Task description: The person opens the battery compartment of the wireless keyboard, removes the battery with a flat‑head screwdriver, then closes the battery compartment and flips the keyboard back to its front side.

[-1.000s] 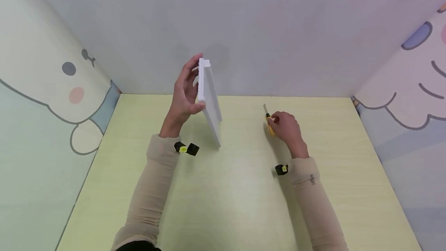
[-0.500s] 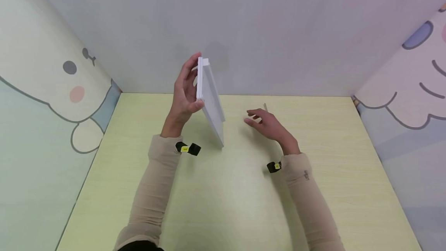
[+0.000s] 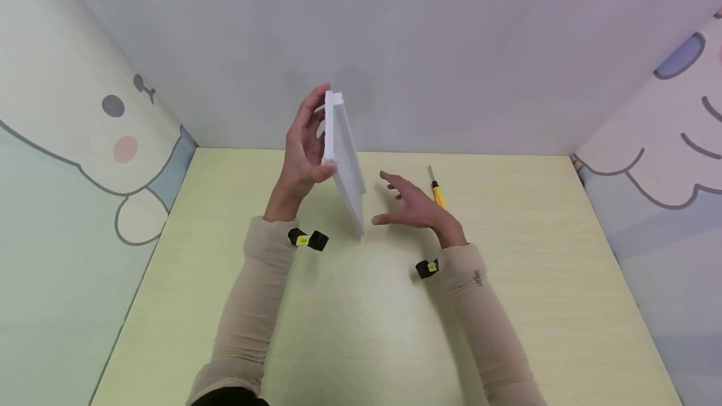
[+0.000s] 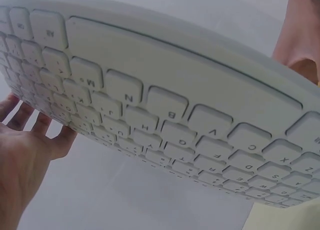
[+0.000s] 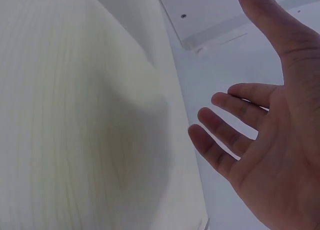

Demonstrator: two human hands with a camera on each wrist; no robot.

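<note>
A white keyboard [image 3: 345, 161] stands tilted on its lower end above the pale yellow table [image 3: 361, 324]. My left hand [image 3: 307, 140] grips it near the top, fingers behind and thumb on the edge. In the left wrist view the keys [image 4: 165, 120] face the camera, with my fingers [image 4: 30, 145] behind them. My right hand [image 3: 402, 202] hovers open just right of the keyboard, not touching it. The right wrist view shows this open palm [image 5: 270, 150] below the keyboard's underside [image 5: 210, 12]. A yellow-handled screwdriver [image 3: 437, 193] lies on the table behind the right hand.
Pale walls with cartoon figures close in the table at the back [image 3: 395, 49], left [image 3: 68, 161] and right [image 3: 665, 161]. Bare table surface lies in front of both arms.
My right hand let go of the screwdriver, left it on the table and moved left toward the keyboard with fingers spread. The left hand kept holding the keyboard almost still.
</note>
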